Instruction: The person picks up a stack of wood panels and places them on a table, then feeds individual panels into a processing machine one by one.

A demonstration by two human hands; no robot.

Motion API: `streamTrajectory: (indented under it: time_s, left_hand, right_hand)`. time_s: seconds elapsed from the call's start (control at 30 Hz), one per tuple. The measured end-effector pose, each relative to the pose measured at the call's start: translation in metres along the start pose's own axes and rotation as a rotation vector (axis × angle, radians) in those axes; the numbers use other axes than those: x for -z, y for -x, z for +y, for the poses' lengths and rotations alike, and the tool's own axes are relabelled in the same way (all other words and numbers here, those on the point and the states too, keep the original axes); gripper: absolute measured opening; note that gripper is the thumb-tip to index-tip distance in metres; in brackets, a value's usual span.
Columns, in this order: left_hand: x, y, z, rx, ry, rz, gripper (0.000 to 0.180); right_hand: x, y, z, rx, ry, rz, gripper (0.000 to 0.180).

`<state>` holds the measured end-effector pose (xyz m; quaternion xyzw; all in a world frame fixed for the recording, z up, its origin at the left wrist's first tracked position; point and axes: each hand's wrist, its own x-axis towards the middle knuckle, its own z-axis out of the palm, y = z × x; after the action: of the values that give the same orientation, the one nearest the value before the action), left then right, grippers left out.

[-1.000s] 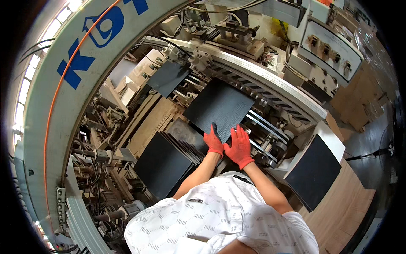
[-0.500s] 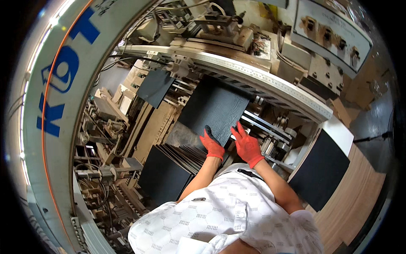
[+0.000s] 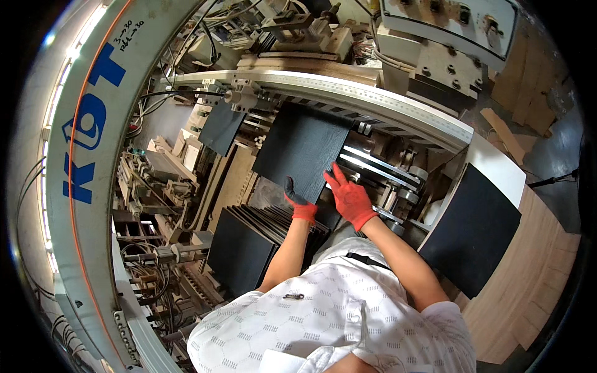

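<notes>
A black, faintly grained rectangular panel lies tilted in the machine's opening before me. My left hand, in a red glove with dark coating, is at its near edge. One dark-coated digit points up over the panel; the other fingers are hidden, seemingly beneath it. My right hand, red-gloved too, rests at the panel's right edge with fingers stretched and apart. Close to my left forearm stands a stack of black panels, the ones on its right leaning in a fan.
A long metal rail crosses beyond the panel. Rollers and bars sit to the right. Another black panel lies on wood-grain boards at far right. A smaller black sheet is at left. A control box stands at top right.
The whole view has shifted slightly. My right fingers have drawn a little closer together at the panel's edge. The panel keeps its place against the rail.
</notes>
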<state>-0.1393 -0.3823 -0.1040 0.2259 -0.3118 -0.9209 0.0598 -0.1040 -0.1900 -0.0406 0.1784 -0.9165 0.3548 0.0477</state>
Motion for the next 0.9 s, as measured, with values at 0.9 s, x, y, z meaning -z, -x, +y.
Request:
streamTrajectory:
  time_s: [0.9]
  left_hand:
    - [0.004,-0.009,-0.006,0.015,0.031,-0.11,0.063]
  right_hand:
    - [0.001,0.007,-0.002,0.071,0.135,0.043,0.051]
